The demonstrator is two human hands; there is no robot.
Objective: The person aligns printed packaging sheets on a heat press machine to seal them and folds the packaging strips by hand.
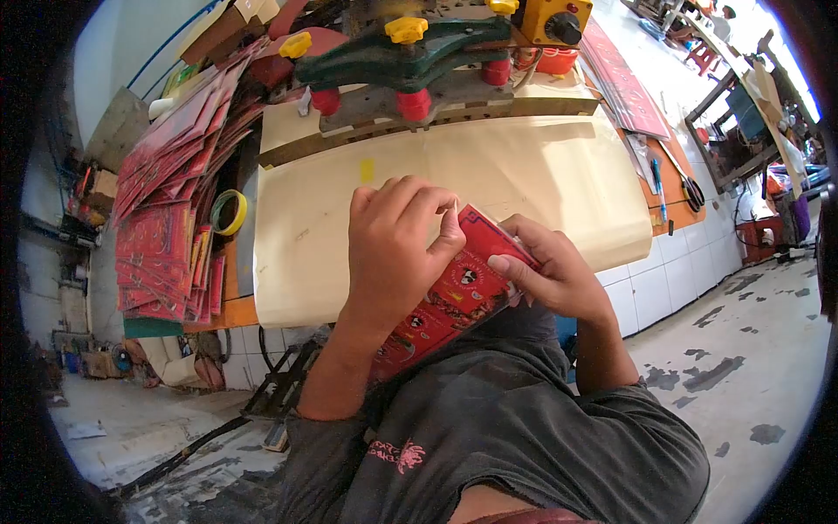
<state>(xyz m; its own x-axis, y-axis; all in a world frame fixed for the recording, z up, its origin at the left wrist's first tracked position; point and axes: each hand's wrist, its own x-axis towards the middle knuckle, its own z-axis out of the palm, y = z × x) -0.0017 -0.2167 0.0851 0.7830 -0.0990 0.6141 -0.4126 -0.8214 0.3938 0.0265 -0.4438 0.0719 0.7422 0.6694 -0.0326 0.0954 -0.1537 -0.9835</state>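
Observation:
A red printed sheet point(476, 278) with food pictures and round black-and-white logos is tilted above my lap. My right hand point(554, 266) grips its right edge, thumb on the printed face and fingers behind. At its top corner is my left hand point(397, 236), thumb and forefinger pinched together. Whatever is between those fingertips is too small to make out. My left wrist and forearm cover part of the sheet's left side. Beyond both hands lies the cream-coloured work surface point(340, 205) of a press, with a small yellow patch on it.
A green press bar point(401, 57) with yellow knobs and red feet spans the back. Piled red printed sheets point(161, 231) and a yellow tape roll point(229, 212) are on the left. Scissors point(692, 190) and a blue pen point(659, 188) lie right. A yellow control box point(559, 22) stands behind.

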